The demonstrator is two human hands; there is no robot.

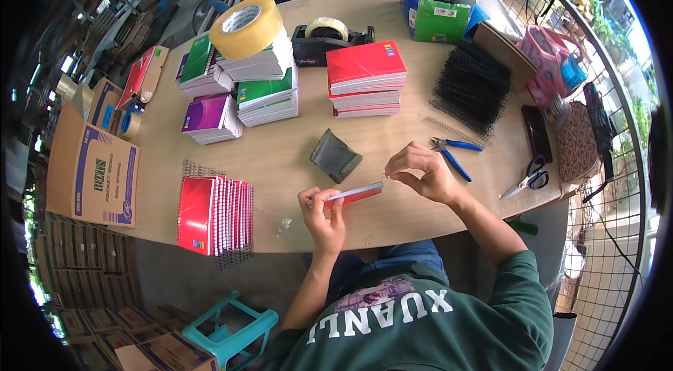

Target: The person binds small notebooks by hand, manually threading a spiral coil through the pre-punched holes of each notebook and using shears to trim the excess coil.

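Red notepad, held edge-on above the near part of the pale wooden table, at the centre of the clock face used below. Left hand, at 8 o'clock: thumb and fingers clamped on the notepad's left end, its pale page edge facing upward. Right hand, at 2 o'clock: thumb and fingertips drawn together close to the notepad's right end; a thin wire-like bit appears at the tips, too small to identify. A dark grey block with a hollowed face rests just beyond the notepad at 11 o'clock. Pliers with blue handles lie at 2 o'clock, near the right hand, with a single loose coil just beyond them. Further out, between 1 and 2 o'clock, a heap of black coils is seen; scissors lie at 3 o'clock. A stack of red notepads stands at 12 o'clock, a black tape dispenser behind it. Coil-fitted red notepads are grouped at 9 o'clock, purple notepads at 10, and a wide yellow tape roll at 11, resting on stacked notepads
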